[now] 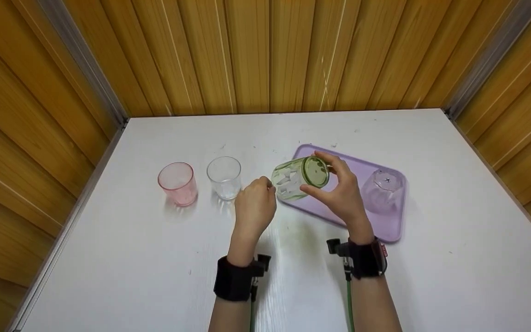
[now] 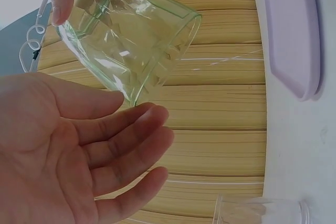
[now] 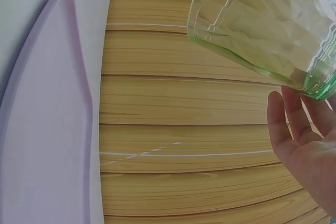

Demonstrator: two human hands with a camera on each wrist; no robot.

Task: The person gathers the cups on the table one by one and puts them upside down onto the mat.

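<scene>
A green translucent faceted glass (image 1: 288,180) is held tilted on its side above the table, its base turned to the right and its mouth to the left. My right hand (image 1: 344,193) grips it around the base, thumb on the near side and fingers on the far side. At the rim, my left hand (image 1: 256,205) pinches the edge between thumb and index finger; in the left wrist view the other fingers (image 2: 134,153) are loosely bent beside it. The glass looks empty in the left wrist view.
Below the green glass lies a lilac tray (image 1: 387,226), with an upside-down clear faceted glass (image 1: 382,191) on its right end. Left of my hands stand a clear glass (image 1: 224,177) and a pink glass (image 1: 179,184), both upright. Wood-patterned panels (image 1: 288,55) border the white table (image 1: 132,258).
</scene>
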